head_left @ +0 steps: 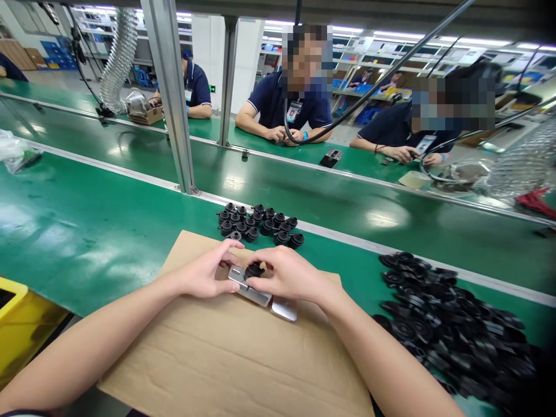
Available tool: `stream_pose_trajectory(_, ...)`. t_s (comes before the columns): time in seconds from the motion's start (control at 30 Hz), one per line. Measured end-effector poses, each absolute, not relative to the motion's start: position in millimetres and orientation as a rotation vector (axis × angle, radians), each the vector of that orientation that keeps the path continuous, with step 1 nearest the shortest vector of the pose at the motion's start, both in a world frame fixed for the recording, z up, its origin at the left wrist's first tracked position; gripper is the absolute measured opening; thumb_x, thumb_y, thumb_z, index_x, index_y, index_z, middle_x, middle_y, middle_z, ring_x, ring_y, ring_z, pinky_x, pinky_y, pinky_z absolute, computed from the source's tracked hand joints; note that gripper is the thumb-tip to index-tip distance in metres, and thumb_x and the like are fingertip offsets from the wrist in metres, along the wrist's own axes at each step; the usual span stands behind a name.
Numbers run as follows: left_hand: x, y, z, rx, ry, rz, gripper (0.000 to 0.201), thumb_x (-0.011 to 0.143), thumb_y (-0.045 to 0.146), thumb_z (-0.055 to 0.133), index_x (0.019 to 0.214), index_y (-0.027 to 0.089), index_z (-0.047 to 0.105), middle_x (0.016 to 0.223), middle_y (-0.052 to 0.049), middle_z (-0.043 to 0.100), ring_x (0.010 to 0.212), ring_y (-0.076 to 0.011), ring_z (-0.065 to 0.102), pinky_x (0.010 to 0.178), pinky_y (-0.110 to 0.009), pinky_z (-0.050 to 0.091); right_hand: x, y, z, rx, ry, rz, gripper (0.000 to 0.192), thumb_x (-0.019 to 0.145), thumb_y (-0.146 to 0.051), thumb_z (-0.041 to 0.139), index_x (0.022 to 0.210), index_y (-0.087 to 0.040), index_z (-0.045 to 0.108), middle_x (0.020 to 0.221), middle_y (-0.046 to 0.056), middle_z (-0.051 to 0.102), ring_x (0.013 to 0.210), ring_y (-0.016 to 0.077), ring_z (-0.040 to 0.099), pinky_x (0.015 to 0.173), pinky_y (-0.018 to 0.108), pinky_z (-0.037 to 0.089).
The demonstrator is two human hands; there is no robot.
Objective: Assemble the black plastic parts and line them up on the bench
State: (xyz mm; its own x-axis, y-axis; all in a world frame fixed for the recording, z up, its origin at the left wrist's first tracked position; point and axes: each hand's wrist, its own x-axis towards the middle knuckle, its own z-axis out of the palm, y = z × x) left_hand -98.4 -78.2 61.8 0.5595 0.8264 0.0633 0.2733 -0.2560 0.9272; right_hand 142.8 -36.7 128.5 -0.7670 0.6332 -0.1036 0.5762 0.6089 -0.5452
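My left hand (pixel 207 272) grips the left end of a silver metal block fixture (pixel 256 295), thumb along its near side. A round black plastic part (pixel 254 270) sits at the top of this fixture, and the thumb and fingers of my right hand (pixel 290 273) are closed around it. A flat rounded metal plate (pixel 285 309) shows at the fixture's right end, partly under my right hand. Beneath both hands lies a brown cardboard sheet (pixel 234 359). My right fingertips partly hide the black part.
Several similar black parts (pixel 260 223) stand grouped beyond the cardboard. A large heap of loose black pieces (pixel 456 330) lies at right on the green bench (pixel 108 202). A metal post (pixel 171 98) rises ahead. A yellow bin (pixel 26 330) is at left. Co-workers (pixel 291 110) sit opposite.
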Motion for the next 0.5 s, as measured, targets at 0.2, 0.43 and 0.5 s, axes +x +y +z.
stream_pose_trajectory(0.2, -106, -75, 68, 1.823, 0.859, 0.615, 0.083, 0.081, 0.022, 0.082, 0.149, 0.027, 0.034, 0.123, -0.008, 0.068, 0.120, -0.0283, 0.063, 0.109, -0.050, 0.047, 172, -41, 153, -1.403, -2.838, 0.931, 0.067, 0.073, -0.058, 0.086, 0.125, -0.021, 0.067, 0.115, 0.011, 0.073, 0.095, 0.0276, 0.066, 0.072, 0.032, 0.043)
stream_pose_trajectory(0.43, -117, -72, 71, 1.888, 0.929, 0.525, 0.083, 0.073, 0.019, 0.084, 0.145, 0.028, 0.043, 0.120, -0.007, 0.065, 0.104, -0.0254, 0.067, 0.091, -0.041, 0.055, 169, -55, 142, -1.608, -3.035, 0.821, 0.047, 0.062, -0.042, 0.087, 0.101, -0.025, 0.067, 0.097, 0.004, 0.071, 0.090, 0.0292, 0.066, 0.064, 0.030, 0.034)
stream_pose_trajectory(0.5, -118, -72, 69, 1.915, 0.952, 0.528, 0.086, 0.071, 0.020, 0.084, 0.146, 0.028, 0.043, 0.117, -0.006, 0.065, 0.100, -0.0249, 0.067, 0.086, -0.038, 0.056, 166, -57, 142, -1.673, -2.980, 0.772, 0.049, 0.064, -0.049, 0.085, 0.104, -0.026, 0.067, 0.099, 0.005, 0.071, 0.092, 0.0303, 0.066, 0.063, 0.030, 0.033)
